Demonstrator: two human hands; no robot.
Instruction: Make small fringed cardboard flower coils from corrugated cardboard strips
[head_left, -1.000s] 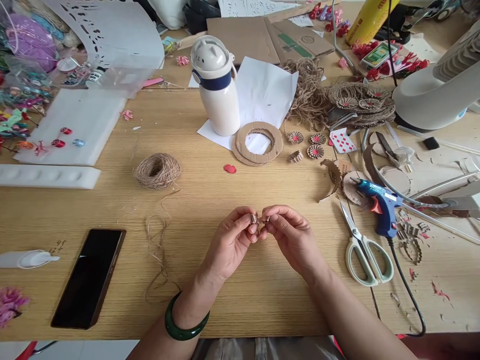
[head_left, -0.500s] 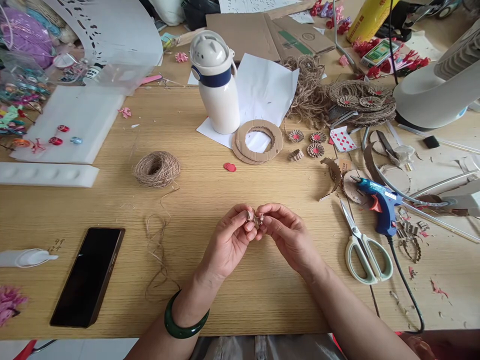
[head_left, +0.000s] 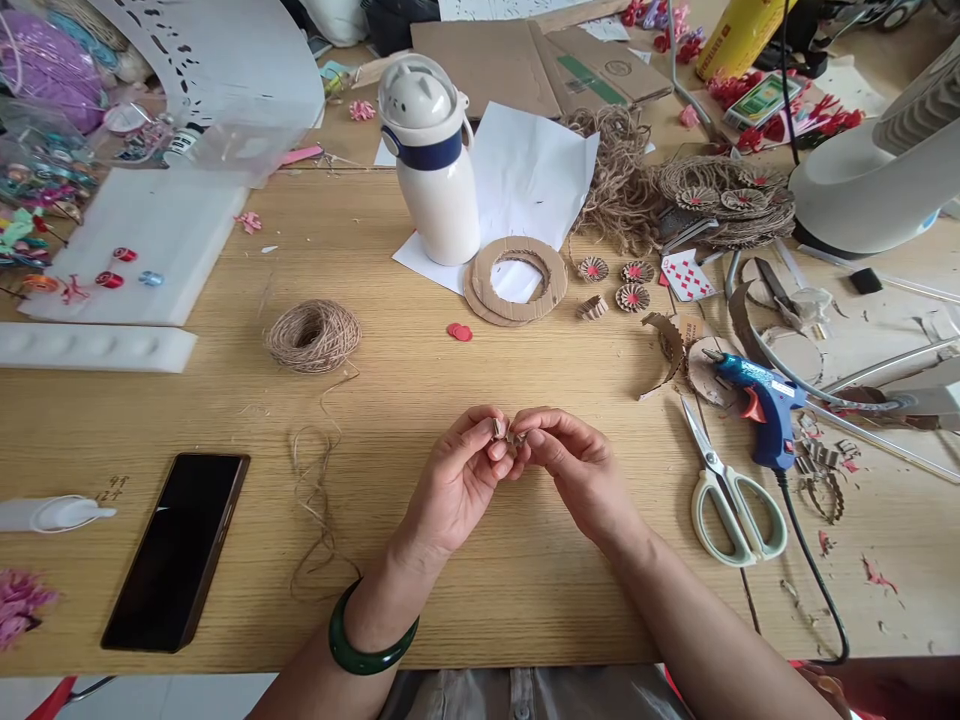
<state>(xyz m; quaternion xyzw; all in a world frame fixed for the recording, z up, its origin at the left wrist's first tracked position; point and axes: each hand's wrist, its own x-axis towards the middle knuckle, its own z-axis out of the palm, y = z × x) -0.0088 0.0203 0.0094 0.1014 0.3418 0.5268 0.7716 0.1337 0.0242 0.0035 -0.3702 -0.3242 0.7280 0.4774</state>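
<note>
A small strip of corrugated cardboard (head_left: 514, 438) is pinched between both hands above the wooden table. My left hand (head_left: 463, 480) grips its left end with thumb and fingertips; a green bangle circles that wrist. At the other end, my right hand (head_left: 581, 470) holds the strip, its fingers covering much of it. Beyond the hands lie red paper discs (head_left: 460, 332), two stacked cardboard rings (head_left: 517, 282), a small pleated cardboard roll (head_left: 592, 308) and pleated rosettes with red centres (head_left: 632, 298).
Scissors (head_left: 731, 500) and a blue glue gun (head_left: 769, 400) with its cable lie right. A twine ball (head_left: 313, 336) and phone (head_left: 176, 550) are left. A white bottle (head_left: 439, 190) stands behind on paper. Cardboard scraps and a lamp base (head_left: 862, 190) occupy the right side.
Both hands stay in nearly the same place. The fingers of my right hand have shifted slightly, and less of the strip shows between the hands.
</note>
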